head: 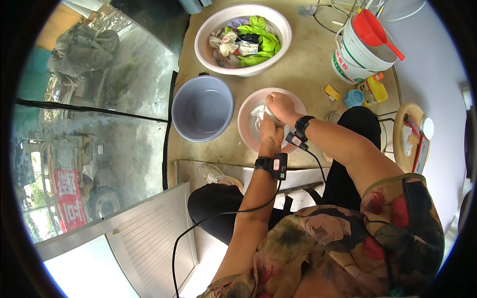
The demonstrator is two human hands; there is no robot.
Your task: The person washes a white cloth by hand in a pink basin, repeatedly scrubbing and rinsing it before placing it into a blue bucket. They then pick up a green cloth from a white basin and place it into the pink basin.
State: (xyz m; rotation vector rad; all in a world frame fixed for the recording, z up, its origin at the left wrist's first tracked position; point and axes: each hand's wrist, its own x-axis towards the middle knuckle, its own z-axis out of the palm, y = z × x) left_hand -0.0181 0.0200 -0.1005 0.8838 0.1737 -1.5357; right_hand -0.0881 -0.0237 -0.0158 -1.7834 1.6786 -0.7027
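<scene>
A pale pink basin (pixel 245 128) with water and suds in it stands on the floor in front of me. Over it, my left hand (pixel 271 131) grips a white cloth (pixel 258 111) from the near side. My right hand (pixel 280 106) is closed on the same cloth, close beside and above the left. Part of the cloth hangs into the basin; the rest is hidden between my fingers. To the left of the pink basin is a blue-grey basin (pixel 203 108) with no laundry in it. Beyond both, a large white basin (pixel 285 56) holds wet clothes, among them a bright green garment (pixel 261 33).
At the upper right stands a white plastic bucket (pixel 344 59) with a red dipper (pixel 369 28) on top. Near it are a yellow bar (pixel 331 92), a blue cup (pixel 353 98) and a yellow bottle (pixel 378 90). A wooden stool (pixel 404 111) bears small items. Glass doors (pixel 141 93) are left.
</scene>
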